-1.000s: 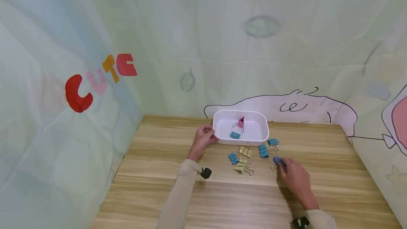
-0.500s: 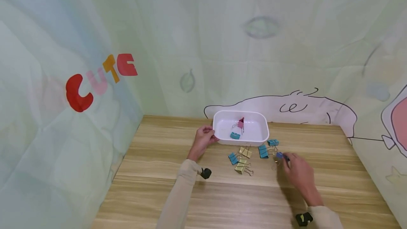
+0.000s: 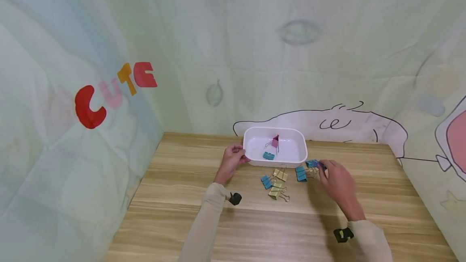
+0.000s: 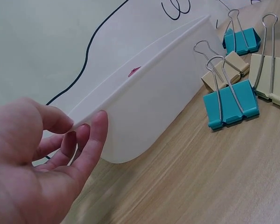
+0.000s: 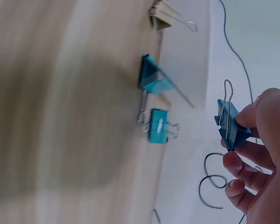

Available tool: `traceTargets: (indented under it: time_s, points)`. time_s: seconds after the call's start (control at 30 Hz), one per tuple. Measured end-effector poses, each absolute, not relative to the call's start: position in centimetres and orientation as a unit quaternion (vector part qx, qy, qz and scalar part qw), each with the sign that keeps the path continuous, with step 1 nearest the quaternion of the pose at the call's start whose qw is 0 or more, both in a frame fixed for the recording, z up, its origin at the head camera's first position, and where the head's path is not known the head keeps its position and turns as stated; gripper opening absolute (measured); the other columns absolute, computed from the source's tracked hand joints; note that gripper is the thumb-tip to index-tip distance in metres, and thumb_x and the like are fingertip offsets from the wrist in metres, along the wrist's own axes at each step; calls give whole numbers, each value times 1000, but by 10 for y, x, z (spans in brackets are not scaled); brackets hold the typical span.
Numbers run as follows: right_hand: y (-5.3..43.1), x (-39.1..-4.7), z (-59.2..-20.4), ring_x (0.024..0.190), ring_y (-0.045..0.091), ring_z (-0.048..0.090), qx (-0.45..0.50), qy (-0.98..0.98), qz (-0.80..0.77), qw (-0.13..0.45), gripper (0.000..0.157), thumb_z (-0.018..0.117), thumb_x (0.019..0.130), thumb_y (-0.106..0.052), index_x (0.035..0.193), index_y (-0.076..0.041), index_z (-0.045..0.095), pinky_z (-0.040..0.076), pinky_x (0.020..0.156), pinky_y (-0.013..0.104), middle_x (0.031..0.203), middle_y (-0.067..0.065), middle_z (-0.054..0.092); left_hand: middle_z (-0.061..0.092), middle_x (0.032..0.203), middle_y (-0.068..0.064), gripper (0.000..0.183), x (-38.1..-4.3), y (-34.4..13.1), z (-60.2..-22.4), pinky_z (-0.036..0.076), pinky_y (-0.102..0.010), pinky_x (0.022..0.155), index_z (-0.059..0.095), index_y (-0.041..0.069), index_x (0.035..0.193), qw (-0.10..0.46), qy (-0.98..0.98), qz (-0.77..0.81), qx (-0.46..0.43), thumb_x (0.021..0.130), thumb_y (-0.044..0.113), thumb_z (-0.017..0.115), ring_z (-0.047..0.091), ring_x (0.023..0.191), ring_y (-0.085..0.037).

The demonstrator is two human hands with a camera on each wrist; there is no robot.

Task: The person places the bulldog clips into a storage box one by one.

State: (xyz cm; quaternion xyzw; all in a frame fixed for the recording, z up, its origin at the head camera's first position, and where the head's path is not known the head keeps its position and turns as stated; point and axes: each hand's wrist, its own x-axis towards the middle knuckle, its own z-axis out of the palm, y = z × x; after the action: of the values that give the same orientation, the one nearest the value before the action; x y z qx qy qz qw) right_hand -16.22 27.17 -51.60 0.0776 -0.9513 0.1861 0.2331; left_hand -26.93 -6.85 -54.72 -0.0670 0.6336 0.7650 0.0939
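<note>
My left hand (image 3: 232,161) pinches the near left corner rim of a white plastic box (image 3: 274,163); the left wrist view shows thumb and fingertips at that rim. Inside lie a pink binder clip (image 3: 275,142) and a teal binder clip (image 3: 268,155). To the right of the box, my right hand (image 3: 339,183) holds a blue binder clip (image 5: 232,125) between thumb and fingers, raised above the table. In the head view it overlaps a small teal clip (image 3: 310,163) on the table, with a larger teal clip (image 3: 301,174) beside that one.
In front of the box, another teal clip (image 3: 267,181) and two pale yellow clips, one nearer (image 3: 275,191) and one farther (image 3: 280,174), lie close together on the wooden table (image 3: 269,233). A printed curtain (image 3: 204,51) hangs behind the table and along its sides.
My right hand has lifted the blue binder clip off the table and carried it away from me, toward the box's right end. The left hand has stayed at the box's rim.
</note>
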Motion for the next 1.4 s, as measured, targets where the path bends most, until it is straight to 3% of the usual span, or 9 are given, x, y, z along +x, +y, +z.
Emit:
traceTargets:
  time_s: [0.23,0.53,0.73,1.03,1.4]
  points:
    - [258,-179,-503,73,29,63,81,-951,193,226,18,71,96,-13,108,0,74,55,54,50,97,17,72,54,106,-18,30,-269,-68,-546,65,-31,81,51,-13,130,96,637,761,-71,103,-2,57,66,88,-26]
    - [244,-198,-494,79,34,67,77,-955,194,211,22,68,99,-15,113,1,74,57,57,51,102,20,74,55,115,-25,32,-269,-69,-548,65,-34,85,50,-13,133,103,635,762,-72,104,0,56,66,102,-37]
    - [231,-210,-484,78,36,67,85,-952,195,219,22,67,99,-15,112,1,73,58,59,53,102,20,74,54,121,-30,32,-269,-69,-549,65,-33,86,50,-13,133,102,635,762,-70,104,0,57,66,95,-30]
    - [211,-226,-473,82,35,69,89,-949,198,228,24,67,99,-19,114,-1,73,60,61,51,105,20,74,55,114,-25,28,-269,-70,-547,65,-31,82,52,-12,129,98,638,761,-69,103,-2,56,66,86,-23]
    - [203,-232,-466,86,37,69,82,-951,209,211,27,65,102,-20,117,1,72,61,64,50,108,22,73,55,106,-19,27,-269,-68,-548,66,-30,79,52,-13,127,90,634,765,-67,102,-4,57,67,89,-29]
